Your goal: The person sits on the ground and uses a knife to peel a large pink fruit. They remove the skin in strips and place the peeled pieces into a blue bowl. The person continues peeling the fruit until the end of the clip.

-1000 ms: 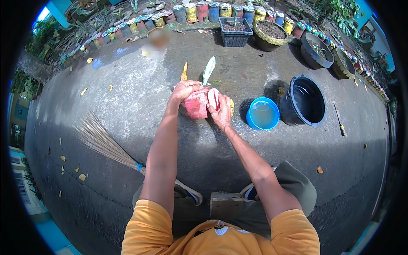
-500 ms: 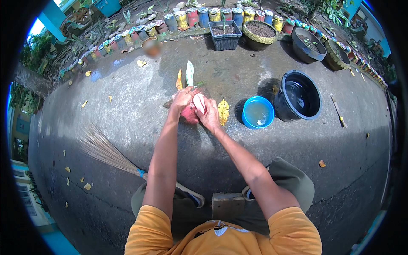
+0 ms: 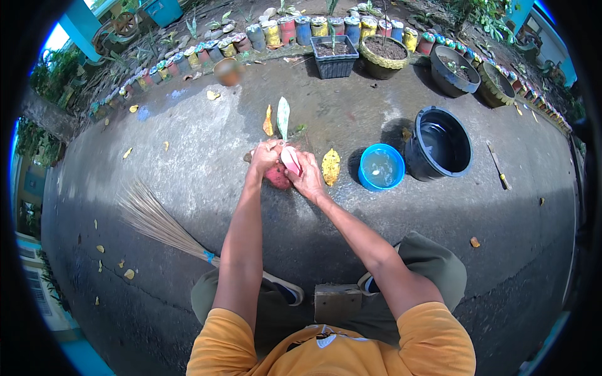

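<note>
Out on the concrete in front of me, both hands work close together over a rough pinkish-red bundle [image 3: 278, 178], whose kind I cannot make out. My right hand [image 3: 307, 180] is closed on a smooth, pale pink oval piece [image 3: 290, 159]. Curled fingers of my left hand [image 3: 265, 156] press at the bundle's upper left; what they grip is hidden. A long pale-green leaf [image 3: 283, 118] points away from just above the hands, its lower end beside my left fingers. Near them lie a narrow orange-yellow leaf [image 3: 268, 120] and a broad yellow leaf [image 3: 331, 167].
To the right stand a blue tub of cloudy water [image 3: 381, 167], a black basin with water [image 3: 439, 143] and a knife [image 3: 500, 166]. A stick broom [image 3: 164, 219] lies left, touching my leg. Planters [image 3: 334, 56] and painted bottles [image 3: 271, 32] line the far edge.
The pale pink piece has shifted slightly left and nearer to me, against the bundle. The green leaf has come slightly nearer too. Both hands stay at the same spot.
</note>
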### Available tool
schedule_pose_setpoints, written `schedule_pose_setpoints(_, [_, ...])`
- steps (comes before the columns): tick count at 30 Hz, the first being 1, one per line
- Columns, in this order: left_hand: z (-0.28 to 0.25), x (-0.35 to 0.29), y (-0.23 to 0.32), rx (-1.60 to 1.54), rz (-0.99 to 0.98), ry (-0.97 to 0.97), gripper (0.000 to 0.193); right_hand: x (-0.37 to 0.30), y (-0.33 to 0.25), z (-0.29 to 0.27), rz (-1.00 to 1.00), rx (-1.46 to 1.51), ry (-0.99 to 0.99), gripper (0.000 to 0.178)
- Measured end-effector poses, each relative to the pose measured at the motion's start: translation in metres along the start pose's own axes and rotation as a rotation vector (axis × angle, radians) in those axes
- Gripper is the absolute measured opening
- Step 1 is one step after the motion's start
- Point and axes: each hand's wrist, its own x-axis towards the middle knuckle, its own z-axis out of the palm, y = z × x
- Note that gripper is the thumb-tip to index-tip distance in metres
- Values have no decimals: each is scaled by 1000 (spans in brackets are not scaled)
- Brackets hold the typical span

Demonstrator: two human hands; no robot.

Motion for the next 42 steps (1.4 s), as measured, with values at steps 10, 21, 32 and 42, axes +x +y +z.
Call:
schedule_pose_setpoints(10, [4, -15, -3, 35, 158, 60, 26, 17, -1, -2, 255, 3, 248, 62])
schedule_pose_setpoints(21, [8, -10, 3, 201, 220, 112, 30, 30, -2, 0, 255, 43, 328, 62])
schedule_pose_setpoints(32, [2, -9, 6, 214, 286, 119, 27, 45, -16, -1, 221, 71, 409, 57])
schedule_pose_setpoints(42, [-3, -1, -2, 132, 258, 92, 30, 23, -11, 6, 292, 49, 323, 61])
